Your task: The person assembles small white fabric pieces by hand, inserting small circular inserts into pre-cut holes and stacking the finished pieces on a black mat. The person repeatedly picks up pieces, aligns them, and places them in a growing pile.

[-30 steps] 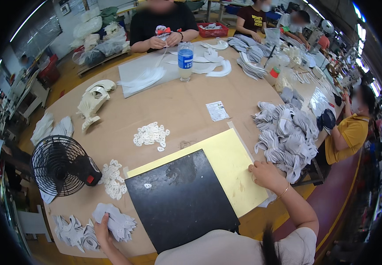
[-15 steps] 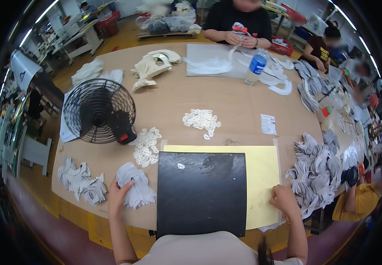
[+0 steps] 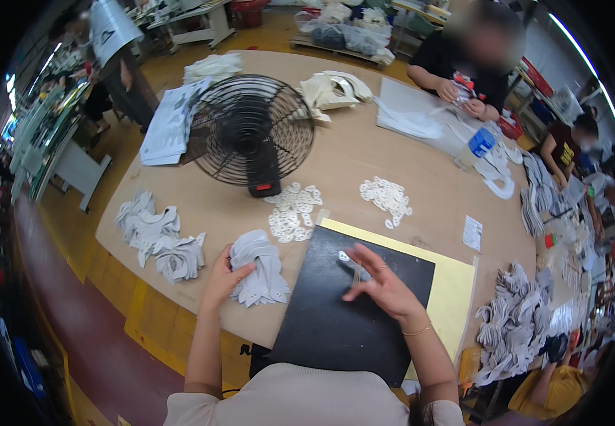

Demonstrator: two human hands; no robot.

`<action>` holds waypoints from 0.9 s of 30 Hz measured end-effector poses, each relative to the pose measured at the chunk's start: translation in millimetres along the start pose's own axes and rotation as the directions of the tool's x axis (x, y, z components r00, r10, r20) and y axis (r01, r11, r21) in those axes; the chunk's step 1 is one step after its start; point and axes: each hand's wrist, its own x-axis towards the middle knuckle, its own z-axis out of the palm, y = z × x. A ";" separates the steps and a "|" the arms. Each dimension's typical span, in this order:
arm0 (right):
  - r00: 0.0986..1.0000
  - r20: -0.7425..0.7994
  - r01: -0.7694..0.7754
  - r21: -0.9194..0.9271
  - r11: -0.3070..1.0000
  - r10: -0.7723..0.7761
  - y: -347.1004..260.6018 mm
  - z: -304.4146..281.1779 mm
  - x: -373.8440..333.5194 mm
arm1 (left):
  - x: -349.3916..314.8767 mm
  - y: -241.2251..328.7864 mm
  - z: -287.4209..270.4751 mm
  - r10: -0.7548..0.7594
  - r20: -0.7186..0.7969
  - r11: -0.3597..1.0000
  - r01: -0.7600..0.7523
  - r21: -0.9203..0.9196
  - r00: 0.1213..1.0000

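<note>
Left hand (image 3: 224, 279), lower left of centre: you are gripping a stack of grey cut pieces (image 3: 260, 264), thumb lying on top, fingertips beneath hidden. Right hand (image 3: 390, 291), lower right of centre: you are holding fingers and thumb spread above a black sheet (image 3: 336, 334). Small white piece (image 3: 343, 256), frame centre: lying near your right fingertips. Black fan (image 3: 249, 138), upper left: standing.

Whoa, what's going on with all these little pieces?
Someone's left hand holds a stack of grey pieces by its edge. Their right hand is open over a black mat, near a small white piece. One heap of white pieces lies by a black fan, another heap farther right.
</note>
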 end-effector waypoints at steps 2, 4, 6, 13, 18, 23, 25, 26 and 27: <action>0.990 0.106 0.135 -0.459 0.878 -0.096 -4.2 26.3 36.3 | -0.4 -4.1 -3.2 0.017 0.017 1.000 -0.017 -0.001 1.000; 0.936 0.235 0.318 -0.884 0.343 -0.261 5.0 42.0 75.9 | 0.6 -4.5 -2.2 0.019 0.071 0.998 -0.015 -0.054 0.997; 0.922 0.280 0.351 -0.895 0.276 -0.267 20.5 53.2 108.5 | 1.8 -4.6 -1.3 0.032 0.115 0.995 -0.021 -0.096 0.993; 0.901 0.430 0.432 -0.877 0.210 -0.055 39.0 96.2 144.0 | 1.5 -10.9 -6.5 0.134 0.134 0.986 -0.119 -0.118 0.982; 0.880 0.448 0.475 -0.835 0.277 -0.159 52.7 96.2 144.0 | 0.5 -12.4 -4.0 0.174 0.127 0.985 -0.171 -0.040 0.976; 0.940 0.339 0.280 -0.726 0.628 -0.028 52.6 88.5 147.6 | -5.1 -17.1 -5.7 0.129 0.112 0.977 -0.107 -0.184 0.985; 0.954 0.299 0.214 -0.668 0.713 -0.007 55.8 89.0 148.8 | -4.2 -17.9 -14.9 0.097 0.180 0.985 -0.068 -0.159 0.979; 0.952 0.305 0.241 -0.675 0.697 -0.034 57.7 91.3 146.6 | -3.4 -20.9 -19.5 0.103 0.230 0.988 -0.073 -0.138 0.968; 0.949 0.311 0.264 -0.679 0.685 -0.057 57.1 94.8 145.7 | -1.8 -20.9 -24.0 0.112 0.277 0.990 -0.082 -0.116 0.954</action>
